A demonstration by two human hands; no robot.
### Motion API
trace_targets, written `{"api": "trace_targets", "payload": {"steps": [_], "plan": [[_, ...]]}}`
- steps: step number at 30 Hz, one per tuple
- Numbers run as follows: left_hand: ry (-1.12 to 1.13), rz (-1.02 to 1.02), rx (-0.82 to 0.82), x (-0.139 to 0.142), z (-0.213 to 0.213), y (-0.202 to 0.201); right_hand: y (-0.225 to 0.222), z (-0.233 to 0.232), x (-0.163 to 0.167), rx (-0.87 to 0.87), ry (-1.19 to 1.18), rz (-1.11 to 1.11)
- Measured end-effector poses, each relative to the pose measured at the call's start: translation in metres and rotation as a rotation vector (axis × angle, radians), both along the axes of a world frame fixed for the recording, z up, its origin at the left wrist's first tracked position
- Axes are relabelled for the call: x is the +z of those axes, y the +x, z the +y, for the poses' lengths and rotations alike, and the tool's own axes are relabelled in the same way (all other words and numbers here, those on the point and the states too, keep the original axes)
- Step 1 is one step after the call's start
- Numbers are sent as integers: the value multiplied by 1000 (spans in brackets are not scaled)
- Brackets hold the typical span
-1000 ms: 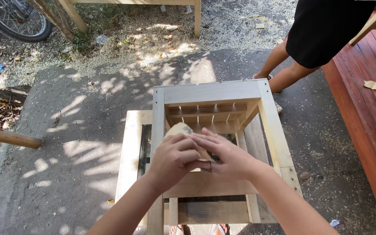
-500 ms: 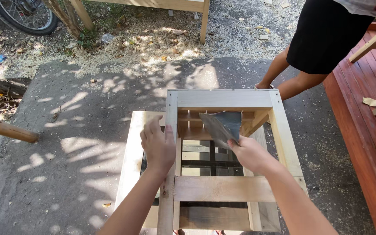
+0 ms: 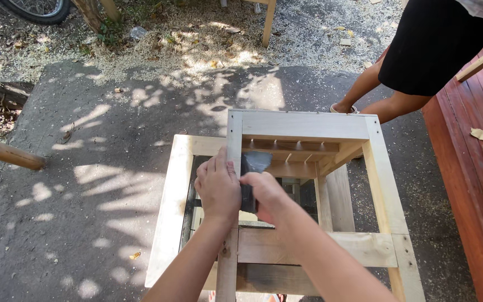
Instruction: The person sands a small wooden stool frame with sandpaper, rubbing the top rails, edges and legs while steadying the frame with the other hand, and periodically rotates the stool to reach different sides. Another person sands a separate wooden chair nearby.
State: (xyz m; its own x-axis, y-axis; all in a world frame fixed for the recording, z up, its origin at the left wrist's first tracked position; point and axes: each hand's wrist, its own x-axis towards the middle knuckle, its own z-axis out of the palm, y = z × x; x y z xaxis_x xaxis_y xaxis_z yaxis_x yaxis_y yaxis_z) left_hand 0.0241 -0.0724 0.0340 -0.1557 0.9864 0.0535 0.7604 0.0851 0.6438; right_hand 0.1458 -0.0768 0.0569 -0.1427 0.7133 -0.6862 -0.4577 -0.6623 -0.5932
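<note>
Seen from above, a person is leaning over a square wooden frame (image 3: pixel 308 126) made of pale planks, which is standing on a second, wider wooden frame (image 3: pixel 171 207) on a grey concrete floor (image 3: pixel 85 168) dappled with sunlight.

The left hand (image 3: pixel 218 189) is resting flat on the upright left post of the square frame, fingers pointing away from the body and lying along the wood; its grip is not closing around anything. The right hand (image 3: pixel 266 196) is sitting just beside it, touching it, with its grip closing on a dark grey folded sheet of sandpaper (image 3: pixel 252 165). The sheet is sticking up past the fingers, inside the frame's opening, right against the inner side of that left post and just below the top rail.

Sawdust (image 3: pixel 197 45) is lying scattered over the ground at the far edge of the concrete. Another person in black shorts (image 3: pixel 431 45) is standing at the upper right, bare legs showing. Red wooden decking (image 3: pixel 470 184) is running down the right edge. A round wooden pole (image 3: pixel 6 152) is lying at the left, and part of a bicycle wheel (image 3: pixel 34 6) is showing at the top left.
</note>
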Motion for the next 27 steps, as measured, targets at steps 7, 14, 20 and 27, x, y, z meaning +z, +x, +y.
{"api": "trace_targets", "payload": {"steps": [7, 14, 20, 27], "plan": [[30, 10, -26, 1, 3, -1, 11, -7, -24, 208, 74, -4], [-16, 16, -40, 3, 0, -2, 10, -12, -26, 198, -57, 8], [-16, 3, -33, 7, -4, -3, 8, -18, -14, 237, -10, -70], [-7, 15, -38, 8, -1, -3, 9, -21, -12, 261, 0, -26]]}}
